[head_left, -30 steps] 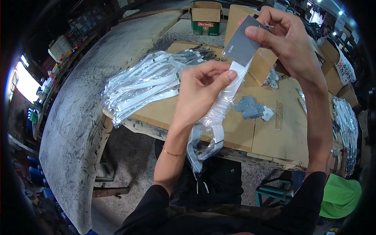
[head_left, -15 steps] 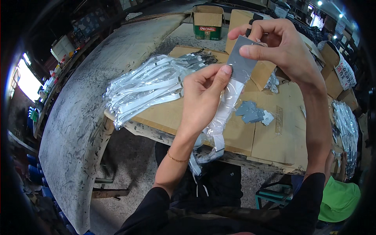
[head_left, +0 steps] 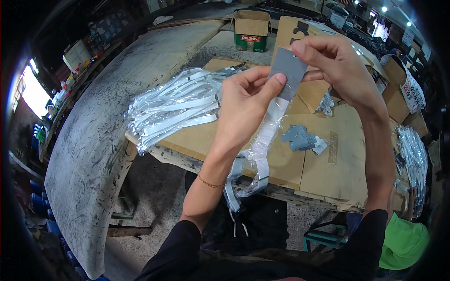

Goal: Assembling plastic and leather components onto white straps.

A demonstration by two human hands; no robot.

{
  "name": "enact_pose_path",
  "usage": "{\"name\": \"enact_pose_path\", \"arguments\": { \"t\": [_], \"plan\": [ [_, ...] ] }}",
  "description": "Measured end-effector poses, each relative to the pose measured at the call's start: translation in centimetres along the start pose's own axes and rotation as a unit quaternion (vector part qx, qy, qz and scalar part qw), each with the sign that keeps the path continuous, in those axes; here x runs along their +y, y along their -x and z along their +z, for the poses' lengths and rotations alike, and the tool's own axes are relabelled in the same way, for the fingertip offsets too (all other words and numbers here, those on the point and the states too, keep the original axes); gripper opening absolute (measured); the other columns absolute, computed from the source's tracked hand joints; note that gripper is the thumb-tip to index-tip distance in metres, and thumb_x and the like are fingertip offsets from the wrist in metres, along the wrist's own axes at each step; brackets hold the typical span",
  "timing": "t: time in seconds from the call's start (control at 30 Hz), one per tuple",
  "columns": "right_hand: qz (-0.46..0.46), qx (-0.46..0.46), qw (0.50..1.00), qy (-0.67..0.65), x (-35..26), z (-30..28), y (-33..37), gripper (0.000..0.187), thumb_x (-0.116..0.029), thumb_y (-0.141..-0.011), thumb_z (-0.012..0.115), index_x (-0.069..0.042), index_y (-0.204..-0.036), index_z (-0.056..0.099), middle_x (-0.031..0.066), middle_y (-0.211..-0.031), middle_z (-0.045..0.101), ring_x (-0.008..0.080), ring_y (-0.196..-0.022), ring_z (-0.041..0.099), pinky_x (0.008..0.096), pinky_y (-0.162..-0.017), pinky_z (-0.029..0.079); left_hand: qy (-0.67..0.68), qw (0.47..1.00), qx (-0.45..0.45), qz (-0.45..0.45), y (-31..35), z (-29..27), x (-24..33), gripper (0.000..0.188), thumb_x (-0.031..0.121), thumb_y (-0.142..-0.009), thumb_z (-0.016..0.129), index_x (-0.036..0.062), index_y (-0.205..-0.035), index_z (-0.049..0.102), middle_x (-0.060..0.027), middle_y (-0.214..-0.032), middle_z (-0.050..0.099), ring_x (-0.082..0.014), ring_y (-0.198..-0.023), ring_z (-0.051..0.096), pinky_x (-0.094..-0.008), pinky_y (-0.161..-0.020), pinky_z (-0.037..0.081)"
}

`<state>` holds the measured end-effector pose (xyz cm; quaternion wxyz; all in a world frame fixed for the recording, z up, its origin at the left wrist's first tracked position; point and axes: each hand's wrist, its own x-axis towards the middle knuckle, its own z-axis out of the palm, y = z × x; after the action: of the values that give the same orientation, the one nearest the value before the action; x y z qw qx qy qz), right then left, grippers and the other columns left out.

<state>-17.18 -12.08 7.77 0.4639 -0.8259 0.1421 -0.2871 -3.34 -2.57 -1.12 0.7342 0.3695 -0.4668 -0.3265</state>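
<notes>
A grey rectangular card (head_left: 289, 64) is raised over the table, at the top of a clear plastic sleeve holding a white strap (head_left: 268, 127). My left hand (head_left: 241, 105) pinches the card's lower left part, thumb on its front face. At the card's upper right corner, my right hand (head_left: 344, 70) grips with thumb and fingers. The sleeved strap hangs down from the card and curls over the table's near edge. Left of my left hand lies a heap of white straps in clear sleeves (head_left: 173, 103). Loose grey cards (head_left: 298, 136) lie on the cardboard below my right hand.
Flattened cardboard (head_left: 333, 180) covers the worktop. An open green and brown carton (head_left: 251, 41) stands at the back. More sleeved straps (head_left: 412, 157) lie at the far right, above a bright green cloth (head_left: 404, 243). A long, stained pale surface (head_left: 89, 154) stretches along the left.
My right hand has shifted its grip to the card's upper right corner. My left thumb has moved up from the card's lower edge onto its face.
</notes>
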Motion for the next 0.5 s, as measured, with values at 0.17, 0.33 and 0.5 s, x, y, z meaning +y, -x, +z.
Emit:
{"name": "enact_pose_path", "arguments": {
  "t": [0.17,0.33,0.5],
  "plan": [
    [-0.062,-0.012,0.996,0.069,0.6,-0.4,-0.3,0.019,-0.016,-0.084,0.07,0.003,-0.086,0.07,0.0064,-0.087,0.068,0.0096,-0.084,0.063,0.0229,-0.078,0.051,-0.006,1.0,-0.006,0.019,0.4,0.4,0.1,0.017,0.007,-0.089,0.062,-0.0071,-0.097,0.066,-0.0055,-0.085,0.068,-0.0058,-0.077,0.059,-0.0204,-0.068,0.048],
    [-0.128,-0.023,0.988,0.084,1.2,-0.4,-0.3,0.018,-0.013,-0.083,0.069,0.001,-0.094,0.07,0.0054,-0.091,0.067,0.0094,-0.087,0.062,0.0229,-0.079,0.05,-0.042,0.997,0.013,0.057,0.4,0.8,0.3,0.018,0.008,-0.088,0.063,-0.0074,-0.097,0.066,-0.0055,-0.084,0.068,-0.0056,-0.075,0.058,-0.0203,-0.066,0.048],
    [-0.139,-0.051,0.988,0.047,1.2,-0.7,-0.6,0.047,-0.006,-0.075,0.072,-0.005,-0.12,0.06,0.0012,-0.092,0.062,0.0068,-0.085,0.059,0.0217,-0.077,0.049,-0.162,0.983,0.036,0.075,0.0,1.0,0.9,0.018,0.008,-0.085,0.065,-0.0069,-0.095,0.067,-0.0053,-0.077,0.066,-0.0048,-0.067,0.056,-0.0205,-0.058,0.045]
  ]
}}
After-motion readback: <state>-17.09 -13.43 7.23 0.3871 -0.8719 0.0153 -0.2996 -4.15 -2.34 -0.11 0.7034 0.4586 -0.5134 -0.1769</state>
